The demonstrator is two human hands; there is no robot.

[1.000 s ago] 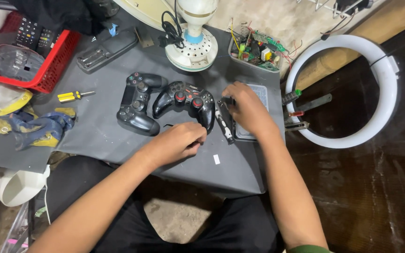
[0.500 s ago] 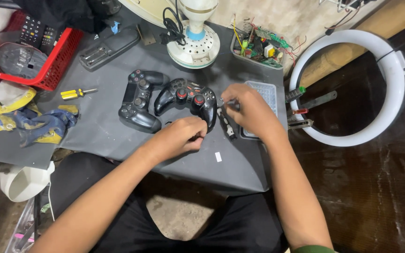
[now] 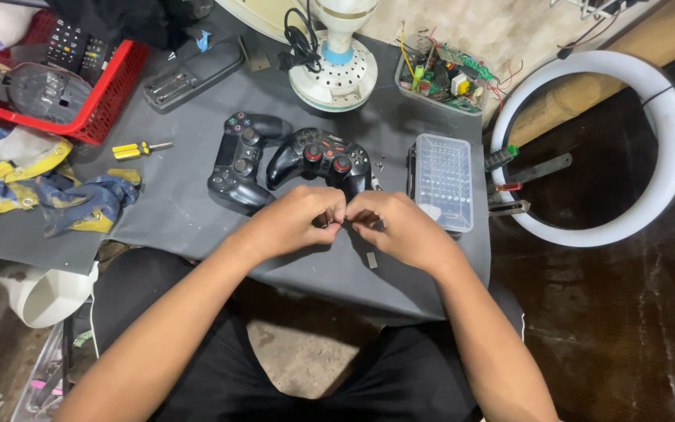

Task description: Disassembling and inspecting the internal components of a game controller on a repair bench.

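Both hands meet over the near middle of the grey mat (image 3: 197, 211), fingertips pinched together around something small that the fingers hide, so what it is cannot be told. The left hand (image 3: 294, 221) curls with its knuckles up and its thumb and forefinger pressed toward the right hand (image 3: 396, 224), which mirrors it; the two touch at the fingertips. Just beyond them, touching or nearly touching the knuckles, lies a black gamepad with red sticks (image 3: 320, 162), and to its left, side by side with it, a second black gamepad (image 3: 242, 160). To the right of the hands sits a clear plastic bit case (image 3: 443, 180), closed, with a small pale piece (image 3: 372, 259) lying on the mat near the right wrist. Farther left on the mat lies a yellow-handled screwdriver (image 3: 138, 148), beside a crumpled blue and yellow cloth (image 3: 56, 187) and a red basket (image 3: 103, 105). At the far edge stand a white fan base (image 3: 333, 66) and a tray of loose electronic parts (image 3: 443, 78). A white ring light (image 3: 595, 148) lies on the dark floor to the right.
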